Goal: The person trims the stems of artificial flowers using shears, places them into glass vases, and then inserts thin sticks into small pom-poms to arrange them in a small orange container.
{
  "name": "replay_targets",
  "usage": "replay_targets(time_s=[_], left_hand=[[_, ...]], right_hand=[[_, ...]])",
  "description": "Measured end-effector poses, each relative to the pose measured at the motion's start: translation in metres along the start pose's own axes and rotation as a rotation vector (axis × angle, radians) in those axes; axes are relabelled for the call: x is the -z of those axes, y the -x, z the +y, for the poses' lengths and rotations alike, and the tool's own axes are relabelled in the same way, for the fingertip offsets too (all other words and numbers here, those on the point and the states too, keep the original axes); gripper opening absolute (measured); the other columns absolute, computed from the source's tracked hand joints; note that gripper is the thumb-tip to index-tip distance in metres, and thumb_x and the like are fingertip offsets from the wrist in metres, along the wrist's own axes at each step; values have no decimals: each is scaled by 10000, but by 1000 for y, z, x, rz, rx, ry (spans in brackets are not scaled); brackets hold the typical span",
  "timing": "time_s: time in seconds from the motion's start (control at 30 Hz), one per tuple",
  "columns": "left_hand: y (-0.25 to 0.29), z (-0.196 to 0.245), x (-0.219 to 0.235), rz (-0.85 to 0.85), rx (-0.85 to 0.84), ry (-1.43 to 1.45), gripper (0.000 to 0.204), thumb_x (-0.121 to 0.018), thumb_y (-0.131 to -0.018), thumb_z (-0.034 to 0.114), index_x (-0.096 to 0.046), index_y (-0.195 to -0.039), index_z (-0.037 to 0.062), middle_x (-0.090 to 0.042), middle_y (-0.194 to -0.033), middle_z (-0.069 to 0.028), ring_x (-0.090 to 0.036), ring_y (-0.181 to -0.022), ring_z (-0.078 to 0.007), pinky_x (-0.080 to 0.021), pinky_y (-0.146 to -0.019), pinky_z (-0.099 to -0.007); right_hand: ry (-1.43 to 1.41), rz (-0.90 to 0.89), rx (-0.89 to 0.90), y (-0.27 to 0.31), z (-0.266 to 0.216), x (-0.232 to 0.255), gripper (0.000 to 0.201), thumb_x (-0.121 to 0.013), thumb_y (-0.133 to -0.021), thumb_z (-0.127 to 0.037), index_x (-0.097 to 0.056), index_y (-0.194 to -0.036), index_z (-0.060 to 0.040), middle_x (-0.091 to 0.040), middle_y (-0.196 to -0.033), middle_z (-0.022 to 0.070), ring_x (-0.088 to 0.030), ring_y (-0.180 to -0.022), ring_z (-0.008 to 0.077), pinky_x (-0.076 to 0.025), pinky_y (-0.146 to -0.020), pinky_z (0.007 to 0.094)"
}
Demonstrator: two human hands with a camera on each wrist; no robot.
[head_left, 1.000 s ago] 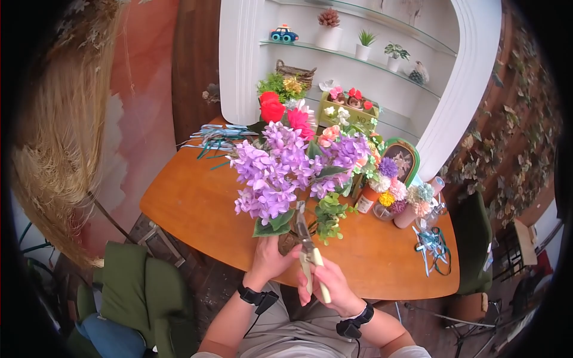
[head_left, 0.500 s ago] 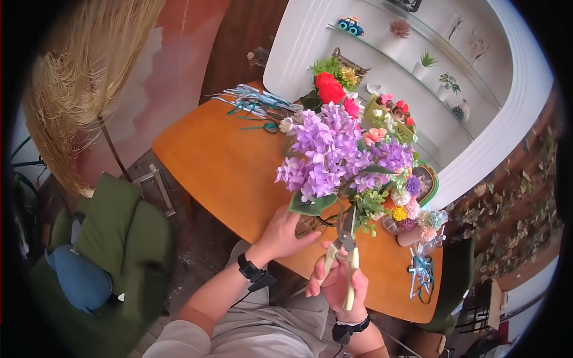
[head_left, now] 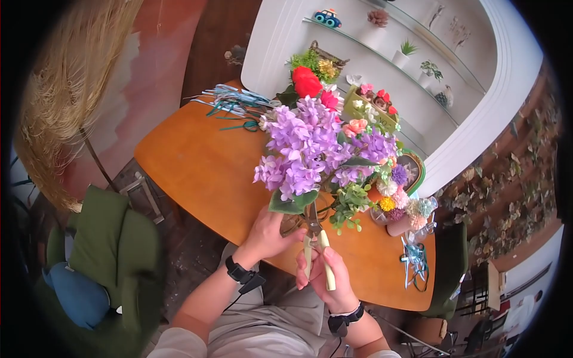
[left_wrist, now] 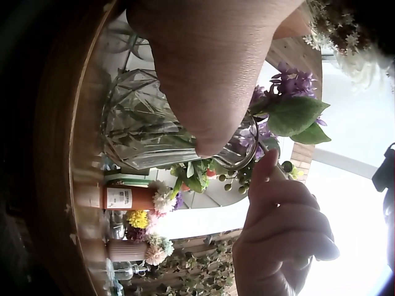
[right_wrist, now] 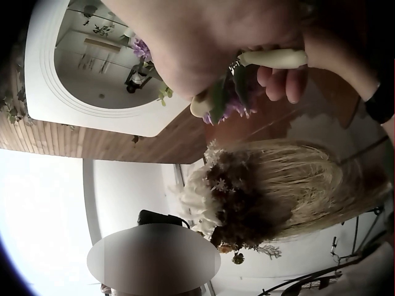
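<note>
A glass vase (left_wrist: 133,123) with green stems stands on the wooden table, an arrangement of purple flowers (head_left: 301,146) and broad green leaves rising from it. My left hand (head_left: 267,234) grips the vase's near left side, thumb across its front, hiding part of the glass. In my right hand (head_left: 334,277) are pruning shears (head_left: 313,224) with cream handles, the fingers and thumb wrapped around them. Their metal blades point up and overlap the vase's mouth, just below the leaves. A sprig of small round leaves (head_left: 352,203) hangs beside the blades on the right.
Blue and green ribbons (head_left: 233,100) lie at the table's far left, and another ribbon bundle (head_left: 413,262) at its right edge. Pompom flowers (head_left: 388,204) and a green box (head_left: 373,108) stand behind the vase. A green armchair (head_left: 107,238) is at left.
The head view swings and tilts, shifting the whole scene. The shears' handles spread wide half a second ago and now sit closer together, with the blades nearer the vase's mouth. The left hand stays at the vase.
</note>
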State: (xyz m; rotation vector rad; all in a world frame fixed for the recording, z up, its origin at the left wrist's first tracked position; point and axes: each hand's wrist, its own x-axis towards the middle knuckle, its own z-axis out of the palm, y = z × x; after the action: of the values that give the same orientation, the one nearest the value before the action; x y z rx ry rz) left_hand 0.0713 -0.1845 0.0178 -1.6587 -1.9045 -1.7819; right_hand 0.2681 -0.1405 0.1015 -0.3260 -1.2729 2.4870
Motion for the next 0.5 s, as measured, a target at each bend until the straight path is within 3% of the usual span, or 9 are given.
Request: replay_targets(time_s=[0.23, 0.33, 0.5], left_hand=[[3, -7, -3, -10, -17, -49, 750, -859, -779, 186, -525, -1433, 31, -562, -1428, -258, -534, -1326, -482, -471, -1084, -516], [3, -4, -3, -23, 15, -32, 763, -863, -825, 279, -522, -1463, 38, -584, -1410, -260, -541, -1311, -495, -470, -1074, -531], [4, -4, -3, -11, 35, -41, 743, -866, -799, 234, -537, -1436, 39, -605, -1366, -265, -565, -1270, -499, -483, -1048, -532]], right_hand=[[17, -23, -14, -13, 3, 4, 674, -513, -1084, -443, -389, -1552, 25, -623, -992, 102, -626, -719, 222, -556, -668, 378], [9, -41, 12, -15, 4, 3, 648, -518, -1094, -420, -395, -1541, 32, -613, -980, 99, -630, -718, 210, -562, -641, 361], [-64, -51, 14, -11, 3, -2, 607, -524, -1106, -391, -406, -1526, 31, -610, -968, 96, -639, -702, 197, -564, -624, 339]])
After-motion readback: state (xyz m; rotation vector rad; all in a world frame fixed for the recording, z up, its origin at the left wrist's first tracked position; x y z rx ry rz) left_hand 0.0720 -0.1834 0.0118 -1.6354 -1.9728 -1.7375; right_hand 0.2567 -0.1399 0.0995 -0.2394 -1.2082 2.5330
